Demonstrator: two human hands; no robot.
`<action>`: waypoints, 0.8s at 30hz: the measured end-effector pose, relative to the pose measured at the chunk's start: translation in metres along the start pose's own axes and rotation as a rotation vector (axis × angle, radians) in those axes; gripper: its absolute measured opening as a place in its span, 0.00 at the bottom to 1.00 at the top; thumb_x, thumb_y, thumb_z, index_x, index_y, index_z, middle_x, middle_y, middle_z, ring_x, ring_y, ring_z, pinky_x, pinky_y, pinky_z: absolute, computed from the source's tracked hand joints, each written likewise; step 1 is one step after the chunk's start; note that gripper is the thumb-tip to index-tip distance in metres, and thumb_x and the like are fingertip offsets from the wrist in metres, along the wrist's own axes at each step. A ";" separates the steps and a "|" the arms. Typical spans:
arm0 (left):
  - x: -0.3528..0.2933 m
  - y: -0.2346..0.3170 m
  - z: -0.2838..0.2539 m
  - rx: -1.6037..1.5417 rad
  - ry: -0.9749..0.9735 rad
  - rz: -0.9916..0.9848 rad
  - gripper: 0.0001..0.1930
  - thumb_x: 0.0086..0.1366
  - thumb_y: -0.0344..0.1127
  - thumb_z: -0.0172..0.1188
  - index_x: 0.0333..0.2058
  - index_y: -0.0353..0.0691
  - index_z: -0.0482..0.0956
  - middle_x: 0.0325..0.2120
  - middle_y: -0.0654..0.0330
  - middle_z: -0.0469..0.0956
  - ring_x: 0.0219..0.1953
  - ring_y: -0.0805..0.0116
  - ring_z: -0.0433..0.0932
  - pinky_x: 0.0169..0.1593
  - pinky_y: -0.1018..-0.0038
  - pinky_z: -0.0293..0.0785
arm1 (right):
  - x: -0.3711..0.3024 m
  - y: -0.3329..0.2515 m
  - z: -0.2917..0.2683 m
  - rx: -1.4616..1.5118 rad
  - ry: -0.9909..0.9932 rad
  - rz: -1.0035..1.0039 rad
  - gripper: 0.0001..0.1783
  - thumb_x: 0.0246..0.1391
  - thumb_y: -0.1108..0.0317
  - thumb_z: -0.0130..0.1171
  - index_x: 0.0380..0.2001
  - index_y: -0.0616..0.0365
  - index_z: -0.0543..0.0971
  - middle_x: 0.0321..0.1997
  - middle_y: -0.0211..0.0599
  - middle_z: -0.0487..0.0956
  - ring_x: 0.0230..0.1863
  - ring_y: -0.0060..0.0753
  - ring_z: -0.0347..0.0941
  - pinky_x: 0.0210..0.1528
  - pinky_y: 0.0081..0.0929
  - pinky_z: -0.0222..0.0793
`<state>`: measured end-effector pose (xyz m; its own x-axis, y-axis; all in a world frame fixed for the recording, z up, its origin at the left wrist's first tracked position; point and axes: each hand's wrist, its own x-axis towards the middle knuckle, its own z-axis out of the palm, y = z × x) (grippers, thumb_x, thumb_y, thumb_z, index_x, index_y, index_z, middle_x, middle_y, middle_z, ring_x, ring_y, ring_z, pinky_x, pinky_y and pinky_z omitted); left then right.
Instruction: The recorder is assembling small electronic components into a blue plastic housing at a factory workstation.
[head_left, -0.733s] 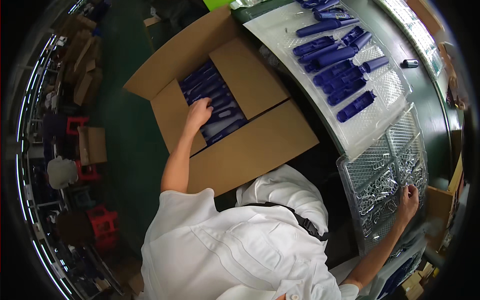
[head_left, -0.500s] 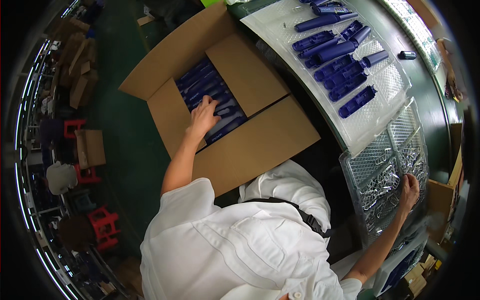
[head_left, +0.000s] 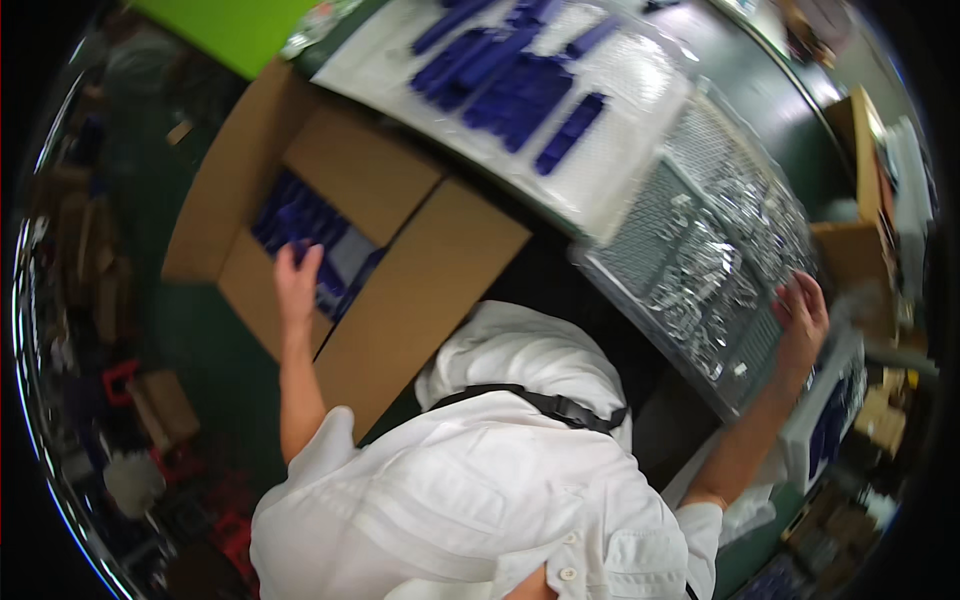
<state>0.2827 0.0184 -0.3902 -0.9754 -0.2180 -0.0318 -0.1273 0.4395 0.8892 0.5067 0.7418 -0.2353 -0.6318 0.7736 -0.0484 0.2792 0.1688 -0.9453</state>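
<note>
My left hand [head_left: 297, 285] is over the near left flap of an open cardboard box [head_left: 420, 280], its thumb and fingers apart. Just past its fingertips, dark blue plastic casings [head_left: 292, 212] lie packed in rows inside the box. On the right, my right hand [head_left: 803, 318] is at the outer edge of a clear divided tray [head_left: 625, 290] with bent metal wire clips [head_left: 705, 270] heaped in it. Its fingers are curled together, and whatever is between them is too small and blurred to make out.
Beyond the box, a sheet of bubble wrap [head_left: 380, 65] on the bench carries several blue casings [head_left: 520, 95]. A cardboard carton [head_left: 855, 240] stands to the right of the clip tray. Red stools [head_left: 235, 540] and a smaller box [head_left: 165, 410] are on the floor at left.
The whole view has turned and blurred. My left hand has drawn back from the casings toward the box's near side. My right hand has shifted from among the clips to the tray's outer edge.
</note>
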 end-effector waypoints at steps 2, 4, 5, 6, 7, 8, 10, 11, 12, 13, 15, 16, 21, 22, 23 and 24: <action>-0.034 0.086 0.008 -0.350 -0.050 -0.088 0.14 0.79 0.40 0.57 0.54 0.38 0.76 0.46 0.59 0.82 0.35 0.74 0.81 0.43 0.77 0.81 | -0.024 -0.016 0.018 0.150 -0.066 0.003 0.15 0.67 0.69 0.65 0.55 0.56 0.84 0.47 0.28 0.84 0.44 0.19 0.81 0.41 0.19 0.80; -0.052 0.134 0.031 -0.540 -0.228 -0.028 0.16 0.82 0.41 0.48 0.58 0.36 0.73 0.43 0.55 0.82 0.28 0.73 0.79 0.30 0.80 0.75 | -0.047 -0.030 0.026 0.270 -0.132 -0.016 0.15 0.65 0.72 0.65 0.54 0.60 0.84 0.48 0.31 0.85 0.42 0.21 0.82 0.40 0.19 0.79; -0.060 0.154 0.054 -0.553 -0.273 -0.021 0.16 0.82 0.41 0.48 0.58 0.36 0.73 0.43 0.55 0.82 0.28 0.73 0.79 0.30 0.80 0.75 | -0.060 -0.036 0.030 0.292 -0.149 -0.028 0.15 0.65 0.74 0.65 0.54 0.62 0.83 0.48 0.33 0.85 0.41 0.22 0.83 0.39 0.19 0.79; -0.067 0.174 0.079 -0.671 -0.531 0.000 0.17 0.83 0.42 0.47 0.59 0.36 0.73 0.39 0.56 0.81 0.27 0.74 0.78 0.29 0.81 0.74 | -0.073 -0.042 0.032 0.288 -0.106 -0.028 0.15 0.65 0.74 0.65 0.54 0.62 0.83 0.48 0.33 0.85 0.41 0.22 0.83 0.39 0.19 0.79; -0.077 0.192 0.105 -0.784 -0.785 0.021 0.18 0.83 0.43 0.45 0.59 0.35 0.72 0.36 0.57 0.79 0.26 0.75 0.76 0.28 0.81 0.73 | -0.083 -0.048 0.035 0.286 -0.104 -0.066 0.15 0.64 0.76 0.65 0.53 0.62 0.83 0.47 0.35 0.85 0.40 0.23 0.83 0.38 0.19 0.78; -0.094 0.211 0.134 -0.746 -0.876 -0.024 0.20 0.83 0.44 0.45 0.60 0.35 0.72 0.32 0.59 0.76 0.24 0.75 0.74 0.27 0.81 0.71 | -0.090 -0.053 0.035 0.276 -0.115 -0.110 0.15 0.63 0.78 0.64 0.53 0.63 0.83 0.47 0.37 0.86 0.40 0.23 0.83 0.37 0.19 0.77; -0.122 0.248 0.191 -0.675 -1.118 -0.131 0.22 0.82 0.45 0.45 0.62 0.34 0.70 0.30 0.60 0.73 0.22 0.74 0.73 0.27 0.81 0.71 | -0.101 -0.052 0.026 0.309 -0.084 -0.079 0.16 0.62 0.79 0.65 0.54 0.64 0.83 0.46 0.38 0.86 0.40 0.24 0.83 0.37 0.18 0.76; -0.132 0.261 0.216 -0.650 -1.263 -0.188 0.22 0.82 0.44 0.46 0.63 0.33 0.69 0.31 0.59 0.74 0.23 0.73 0.74 0.28 0.80 0.72 | -0.106 -0.050 0.021 0.347 -0.082 -0.056 0.18 0.61 0.81 0.66 0.54 0.65 0.82 0.45 0.40 0.86 0.40 0.24 0.83 0.37 0.17 0.75; -0.146 0.274 0.237 -0.633 -1.374 -0.231 0.22 0.81 0.43 0.46 0.64 0.34 0.68 0.33 0.58 0.74 0.24 0.72 0.75 0.29 0.78 0.74 | -0.112 -0.051 0.018 0.351 -0.076 -0.090 0.16 0.60 0.83 0.65 0.52 0.66 0.83 0.46 0.39 0.84 0.39 0.23 0.82 0.37 0.17 0.76; -0.160 0.285 0.253 -0.617 -1.479 -0.275 0.22 0.80 0.41 0.47 0.65 0.34 0.66 0.34 0.57 0.75 0.25 0.71 0.77 0.31 0.76 0.76 | -0.118 -0.051 0.015 0.354 -0.060 -0.091 0.16 0.60 0.83 0.65 0.52 0.66 0.83 0.46 0.39 0.84 0.39 0.23 0.82 0.37 0.17 0.76; -0.184 0.300 0.279 -0.591 -1.650 -0.280 0.24 0.77 0.38 0.48 0.67 0.35 0.63 0.39 0.56 0.75 0.26 0.69 0.79 0.35 0.73 0.78 | -0.131 -0.052 0.010 0.351 -0.012 -0.222 0.12 0.59 0.86 0.61 0.46 0.70 0.84 0.47 0.43 0.82 0.39 0.26 0.80 0.38 0.22 0.76; -0.194 0.304 0.288 -0.574 -1.694 -0.238 0.26 0.74 0.34 0.49 0.68 0.36 0.62 0.41 0.56 0.74 0.29 0.69 0.78 0.37 0.72 0.78 | -0.137 -0.053 0.009 0.367 0.005 -0.251 0.12 0.58 0.88 0.61 0.44 0.71 0.85 0.48 0.45 0.82 0.41 0.27 0.80 0.39 0.23 0.77; -0.232 0.315 0.300 -0.524 -1.829 -0.206 0.28 0.73 0.29 0.51 0.70 0.37 0.62 0.43 0.59 0.74 0.32 0.75 0.74 0.36 0.76 0.73 | -0.164 -0.061 0.007 0.213 0.208 -0.294 0.12 0.57 0.87 0.65 0.44 0.65 0.86 0.46 0.38 0.82 0.40 0.24 0.80 0.41 0.19 0.77; -0.236 0.314 0.300 -0.518 -1.828 -0.177 0.27 0.73 0.29 0.51 0.70 0.37 0.63 0.44 0.59 0.75 0.33 0.76 0.73 0.36 0.77 0.72 | -0.166 -0.060 0.004 0.039 0.202 -0.363 0.12 0.56 0.87 0.66 0.42 0.64 0.85 0.45 0.39 0.82 0.39 0.25 0.79 0.40 0.21 0.77; -0.238 0.312 0.300 -0.512 -1.824 -0.147 0.27 0.73 0.28 0.51 0.70 0.37 0.63 0.44 0.59 0.77 0.33 0.77 0.73 0.36 0.78 0.72 | -0.168 -0.060 0.002 -0.133 0.191 -0.433 0.11 0.55 0.86 0.67 0.40 0.63 0.85 0.44 0.41 0.81 0.39 0.26 0.79 0.40 0.22 0.76; -0.240 0.311 0.299 -0.534 -1.810 -0.119 0.26 0.74 0.26 0.50 0.69 0.37 0.65 0.44 0.58 0.79 0.33 0.79 0.72 0.36 0.80 0.71 | -0.169 -0.064 0.004 -0.201 0.169 -0.445 0.12 0.52 0.86 0.69 0.38 0.61 0.85 0.45 0.43 0.80 0.39 0.29 0.79 0.38 0.24 0.76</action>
<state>0.4236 0.4681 -0.2425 -0.0010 0.9877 -0.1563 -0.4841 0.1363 0.8643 0.5933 0.5978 -0.1679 -0.5996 0.6855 0.4129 0.1540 0.6052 -0.7810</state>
